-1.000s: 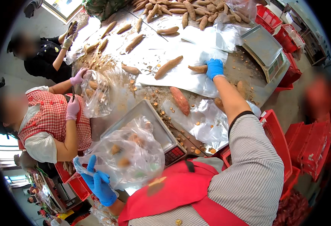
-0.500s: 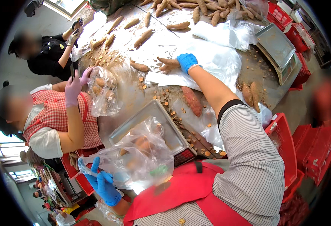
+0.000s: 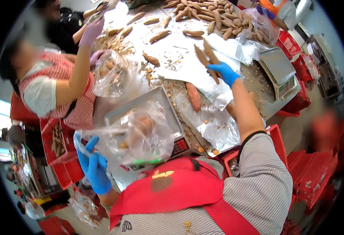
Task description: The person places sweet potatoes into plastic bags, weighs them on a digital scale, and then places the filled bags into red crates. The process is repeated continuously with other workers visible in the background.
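My right hand (image 3: pixel 226 73), in a blue glove, is closed on two long brown sweet potatoes (image 3: pixel 211 53), raised over white plastic sheeting (image 3: pixel 179 74). To the lower left my left hand (image 3: pixel 94 168), also gloved in blue, pinches the edge of a clear plastic bag (image 3: pixel 156 131). Some sweet potatoes (image 3: pixel 140 125) show blurred through the bag's film. The bag rests on the metal pan of a scale (image 3: pixel 162 94) with a red keypad. Between my hands and farther off lies a reddish sweet potato (image 3: pixel 193 96).
A heap of sweet potatoes (image 3: pixel 219 19) covers the table's far side; cut bits and dirt are scattered around. Another scale (image 3: pixel 277 64) stands at right. At left, a co-worker in a checked apron (image 3: pixel 78 107) handles a filled bag (image 3: pixel 109 74). Red crates (image 3: pixel 311 168) flank the table.
My right hand has lifted the sweet potatoes off the sheeting and swung them right. My left hand keeps the bag's edge. The whole view has shifted, and the co-worker's raised hand is higher.
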Action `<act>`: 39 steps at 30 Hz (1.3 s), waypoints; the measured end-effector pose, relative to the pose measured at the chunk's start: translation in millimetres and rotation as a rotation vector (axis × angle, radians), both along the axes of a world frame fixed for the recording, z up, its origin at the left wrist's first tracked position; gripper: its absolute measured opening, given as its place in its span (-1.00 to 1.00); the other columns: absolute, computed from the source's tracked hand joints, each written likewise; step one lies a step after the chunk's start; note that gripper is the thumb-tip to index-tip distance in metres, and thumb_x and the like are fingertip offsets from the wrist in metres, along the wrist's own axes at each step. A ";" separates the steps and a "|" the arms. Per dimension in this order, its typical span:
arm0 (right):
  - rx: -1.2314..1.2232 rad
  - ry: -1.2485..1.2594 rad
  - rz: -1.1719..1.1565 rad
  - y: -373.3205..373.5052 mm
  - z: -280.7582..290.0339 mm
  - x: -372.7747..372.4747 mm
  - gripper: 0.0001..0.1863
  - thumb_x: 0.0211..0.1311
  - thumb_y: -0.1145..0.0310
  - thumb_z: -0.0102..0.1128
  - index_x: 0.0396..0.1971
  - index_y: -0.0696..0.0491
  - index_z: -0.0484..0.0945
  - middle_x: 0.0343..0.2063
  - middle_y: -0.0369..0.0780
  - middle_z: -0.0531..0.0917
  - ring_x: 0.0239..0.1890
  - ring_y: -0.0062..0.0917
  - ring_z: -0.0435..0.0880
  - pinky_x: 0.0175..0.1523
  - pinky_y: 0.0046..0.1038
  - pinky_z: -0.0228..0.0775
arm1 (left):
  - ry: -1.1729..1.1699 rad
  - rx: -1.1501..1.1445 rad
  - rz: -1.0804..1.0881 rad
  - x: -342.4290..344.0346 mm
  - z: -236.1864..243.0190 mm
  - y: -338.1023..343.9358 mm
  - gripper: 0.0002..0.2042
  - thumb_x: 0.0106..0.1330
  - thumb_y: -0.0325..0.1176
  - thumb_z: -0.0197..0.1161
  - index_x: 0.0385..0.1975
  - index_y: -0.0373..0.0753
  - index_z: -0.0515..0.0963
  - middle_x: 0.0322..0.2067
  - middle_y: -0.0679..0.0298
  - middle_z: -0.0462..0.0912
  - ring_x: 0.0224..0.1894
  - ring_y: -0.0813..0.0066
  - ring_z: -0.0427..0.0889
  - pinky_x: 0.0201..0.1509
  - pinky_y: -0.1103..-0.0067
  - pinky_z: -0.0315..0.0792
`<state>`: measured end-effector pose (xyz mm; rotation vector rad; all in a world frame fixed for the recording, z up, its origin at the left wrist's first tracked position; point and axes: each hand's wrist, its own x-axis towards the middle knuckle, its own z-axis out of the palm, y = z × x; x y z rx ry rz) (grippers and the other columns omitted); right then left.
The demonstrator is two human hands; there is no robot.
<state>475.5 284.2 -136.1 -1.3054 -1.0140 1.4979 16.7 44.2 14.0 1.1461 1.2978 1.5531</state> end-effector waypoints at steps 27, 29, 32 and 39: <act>0.609 -0.595 0.843 -105.8 78.0 -304.2 -0.47 -0.28 0.51 0.25 -0.11 0.06 0.50 -0.10 -0.17 0.57 -0.06 -0.37 0.54 0.05 -0.42 0.36 | -0.312 0.205 -0.090 -37.1 -10.4 -41.0 -0.32 0.30 0.19 -0.28 0.32 -0.08 -0.09 0.26 0.11 0.11 -0.61 0.74 0.32 -0.59 0.82 0.24; 0.822 -0.756 0.744 -104.3 69.5 -305.0 -0.51 -0.23 0.51 0.19 -0.12 0.05 0.51 -0.12 -0.13 0.56 -0.07 -0.28 0.53 0.02 -0.38 0.37 | -0.332 0.226 -0.095 -27.9 -9.8 -35.6 -0.32 0.30 0.18 -0.26 0.32 -0.09 -0.10 0.27 0.11 0.08 -0.60 0.73 0.33 -0.59 0.80 0.25; 1.145 -0.872 0.532 -108.5 46.4 -303.7 -0.57 -0.16 0.51 0.13 -0.14 0.03 0.52 -0.16 -0.09 0.55 -0.10 -0.17 0.51 -0.02 -0.31 0.37 | -0.314 0.274 -0.060 -17.5 -2.9 -29.3 -0.33 0.32 0.14 -0.25 0.32 -0.11 -0.13 0.28 0.04 0.03 -0.72 0.77 0.13 -0.59 0.79 0.17; 0.855 -0.943 0.613 -105.0 76.2 -271.3 -0.65 -0.03 0.39 0.18 -0.15 -0.02 0.54 -0.31 -0.14 0.62 -0.23 -0.27 0.59 -0.07 -0.36 0.40 | -0.183 0.177 -0.111 -23.4 -14.1 -23.5 -0.33 0.31 0.14 -0.23 0.31 -0.14 -0.08 0.15 -0.05 0.26 -0.74 0.78 0.18 -0.65 0.83 0.14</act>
